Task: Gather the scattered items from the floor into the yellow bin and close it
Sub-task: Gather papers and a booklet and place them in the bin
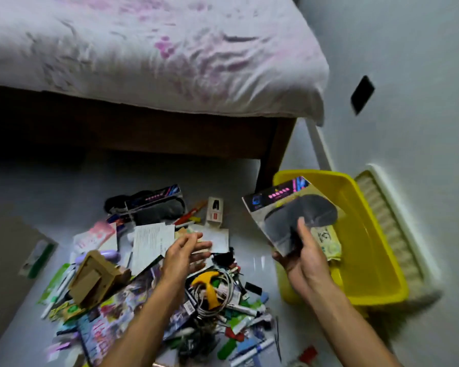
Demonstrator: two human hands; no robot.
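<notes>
An open yellow bin [376, 266] stands on the floor at the right, by the wall. My right hand [305, 252] grips a flat packet with a dark grey eye mask [292, 215] over the bin's near left rim. A pale cloth-like item [327, 242] lies inside the bin behind it. My left hand [186, 254] hovers with relaxed fingers, holding nothing, over the pile of scattered items [154, 282]: papers, a cardboard box [96, 276], a yellow tool [210, 284] on tangled white cables, pens, magazines and a second eye mask packet [154, 205].
A bed [149, 56] with a white and pink sheet fills the top; its dark wooden leg [273, 157] stands just left of the bin. A white ribbed lid-like panel [392, 223] leans against the wall behind the bin. A dark switch plate [362, 94] is on the wall.
</notes>
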